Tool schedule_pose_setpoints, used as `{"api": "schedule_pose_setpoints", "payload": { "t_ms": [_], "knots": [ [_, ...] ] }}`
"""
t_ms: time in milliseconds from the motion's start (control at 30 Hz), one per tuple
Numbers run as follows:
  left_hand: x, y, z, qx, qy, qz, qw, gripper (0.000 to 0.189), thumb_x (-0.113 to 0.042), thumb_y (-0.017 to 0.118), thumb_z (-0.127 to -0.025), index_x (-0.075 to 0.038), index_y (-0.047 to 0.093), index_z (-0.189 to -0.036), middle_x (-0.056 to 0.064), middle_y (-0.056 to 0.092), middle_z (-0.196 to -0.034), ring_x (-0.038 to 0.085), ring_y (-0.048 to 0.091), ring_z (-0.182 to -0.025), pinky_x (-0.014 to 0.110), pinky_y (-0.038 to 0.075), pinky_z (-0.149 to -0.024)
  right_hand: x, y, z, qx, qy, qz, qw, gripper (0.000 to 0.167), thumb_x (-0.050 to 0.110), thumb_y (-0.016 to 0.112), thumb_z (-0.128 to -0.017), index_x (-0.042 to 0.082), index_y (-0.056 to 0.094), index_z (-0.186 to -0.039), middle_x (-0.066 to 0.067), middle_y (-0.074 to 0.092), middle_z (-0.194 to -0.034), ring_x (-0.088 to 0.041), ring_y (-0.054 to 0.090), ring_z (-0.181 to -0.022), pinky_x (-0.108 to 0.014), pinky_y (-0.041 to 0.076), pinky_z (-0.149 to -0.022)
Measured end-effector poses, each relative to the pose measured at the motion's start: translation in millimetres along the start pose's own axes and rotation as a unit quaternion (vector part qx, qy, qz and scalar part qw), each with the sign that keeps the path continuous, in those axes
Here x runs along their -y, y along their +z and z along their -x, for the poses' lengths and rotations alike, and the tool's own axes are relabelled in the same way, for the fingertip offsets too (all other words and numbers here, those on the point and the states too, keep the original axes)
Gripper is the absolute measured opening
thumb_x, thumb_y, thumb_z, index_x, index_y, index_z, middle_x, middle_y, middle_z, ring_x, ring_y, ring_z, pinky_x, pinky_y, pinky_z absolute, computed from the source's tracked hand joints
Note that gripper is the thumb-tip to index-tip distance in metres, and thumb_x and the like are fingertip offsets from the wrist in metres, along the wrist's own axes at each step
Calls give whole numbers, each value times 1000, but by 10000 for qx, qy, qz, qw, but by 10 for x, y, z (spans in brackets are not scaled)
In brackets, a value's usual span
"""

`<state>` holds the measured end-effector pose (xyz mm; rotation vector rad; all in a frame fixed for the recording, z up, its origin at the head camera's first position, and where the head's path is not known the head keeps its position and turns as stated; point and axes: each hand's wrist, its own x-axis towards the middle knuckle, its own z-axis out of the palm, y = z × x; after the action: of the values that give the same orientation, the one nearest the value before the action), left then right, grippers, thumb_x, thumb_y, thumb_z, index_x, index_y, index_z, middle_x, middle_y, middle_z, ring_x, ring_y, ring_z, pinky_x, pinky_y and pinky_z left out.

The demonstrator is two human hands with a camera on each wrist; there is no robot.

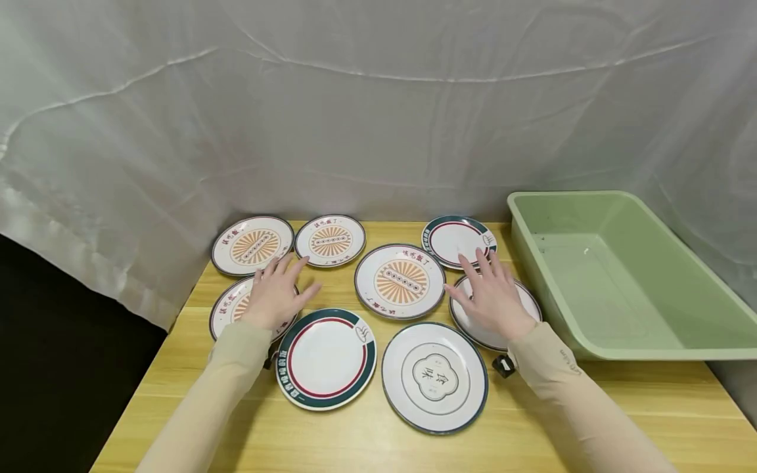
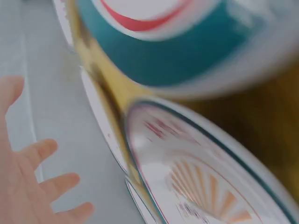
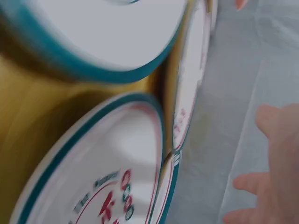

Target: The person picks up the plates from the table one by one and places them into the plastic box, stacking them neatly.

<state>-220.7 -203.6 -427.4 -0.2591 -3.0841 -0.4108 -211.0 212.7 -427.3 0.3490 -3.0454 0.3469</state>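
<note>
1. A pale yellow wood-grain table (image 1: 331, 440) spans the lower frame; a rectangular pale-green tub (image 1: 668, 263), apparently plastic, stands at right.
2. Eight round white patterned plates (image 1: 399, 281), apparently glazed ceramic or melamine, lie from left to right of centre. They look rigid, light enough for one hand, slick-faced and perhaps prone to chipping; the raised rim seems the surest hold, thumb above, fingers beneath.
3. At centre left, a left hand (image 1: 275, 295), fingers spread wide and holding nothing, partly covers a white plate with an orange sunburst (image 1: 227, 312).
4. Right of centre, a right hand (image 1: 492, 299), likewise empty with fingers splayed, overlaps a dark-rimmed white plate (image 1: 528, 295).
5. The wrist views show what the overhead hides: fingers clear of the china, and, at lower left of the right-wrist view, red-and-teal print (image 3: 107, 205) on what appears to be that dark-rimmed plate.
</note>
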Motion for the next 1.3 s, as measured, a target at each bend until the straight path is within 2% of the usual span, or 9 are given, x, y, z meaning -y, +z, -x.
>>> {"api": "schedule_pose_setpoints", "payload": {
  "t_ms": [167, 300, 367, 467, 600, 700, 800, 1033, 1300],
  "knots": [
    [-133, -68, -122, 81, 56, 956, 9954, 69, -54, 45, -102, -8, 40, -153, 22, 39, -159, 46, 37, -145, 62, 30, -121, 93, -87, -44, -316, -22, -1354, 9903, 66, 51, 40, -106, 5, 38, -153, -26, 33, -160, -47, 31, -148, -65, 29, -120],
    [-253, -64, -248, 362, -148, 1999, 9790, 61, -47, 46, -104, -7, 45, -150, 20, 50, -151, 41, 49, -138, 57, 39, -117, 127, -101, -73, -371, 274, -3014, 9524, 55, 41, 39, -108, 2, 47, -146, -22, 50, -150, -41, 50, -136, -56, 41, -116],
    [-314, -47, -313, 535, -317, 2359, 9698, 58, -46, 45, -104, -7, 48, -147, 19, 54, -147, 39, 52, -134, 55, 42, -114, 133, -111, -95, -183, 574, -3953, 9166, 52, 38, 37, -109, 1, 48, -145, -23, 52, -147, -39, 54, -132, -51, 46, -114],
    [-393, -20, -400, 833, -561, 2712, 9573, 55, -44, 43, -105, -6, 50, -144, 21, 57, -142, 37, 55, -130, 53, 43, -113, 145, -127, -143, 229, 1114, -5355, 8368, 49, 33, 34, -110, 1, 45, -146, -24, 52, -146, -34, 57, -130, -43, 47, -115],
    [-476, 33, -488, 1499, -994, 3530, 9182, 57, -40, 43, -106, 0, 43, -147, 24, 53, -142, 38, 56, -127, 49, 47, -112, 165, -121, -215, 642, 1821, -6454, 7391, 45, 28, 35, -109, 4, 43, -145, -19, 54, -144, -19, 66, -119, -32, 50, -112],
    [-527, 77, -544, 1850, -1462, 4018, 8849, 62, -40, 44, -107, 0, 33, -153, 24, 50, -145, 37, 56, -130, 45, 48, -113, 170, -87, -256, 785, 2153, -6852, 6914, 44, 26, 35, -107, 5, 41, -146, -19, 50, -149, -16, 67, -117, -28, 51, -109],
    [-579, 118, -611, 1977, -1715, 4152, 8713, 65, -40, 45, -106, 0, 28, -156, 23, 49, -147, 35, 55, -132, 43, 48, -113, 165, -54, -277, 881, 2313, -7116, 6575, 48, 25, 30, -107, 5, 36, -150, -20, 41, -157, -21, 62, -126, -28, 49, -111],
    [-651, 244, -742, 2049, -2266, 4295, 8498, 57, -39, 49, -104, -3, 41, -148, 17, 56, -138, 23, 62, -110, 36, 55, -103, 133, 33, -304, 993, 2355, -7293, 6347, 45, 24, 27, -107, 6, 38, -146, -21, 39, -158, -19, 62, -121, -24, 54, -102],
    [-744, 391, -875, 1790, -2329, 3863, 8743, 50, -36, 53, -101, -2, 50, -138, 10, 60, -118, 17, 61, -92, 28, 56, -83, 117, 63, -313, 909, 2503, -7332, 6257, 33, 25, 30, -107, 12, 49, -131, -20, 40, -159, -19, 63, -120, -22, 56, -96]
  ]
}}
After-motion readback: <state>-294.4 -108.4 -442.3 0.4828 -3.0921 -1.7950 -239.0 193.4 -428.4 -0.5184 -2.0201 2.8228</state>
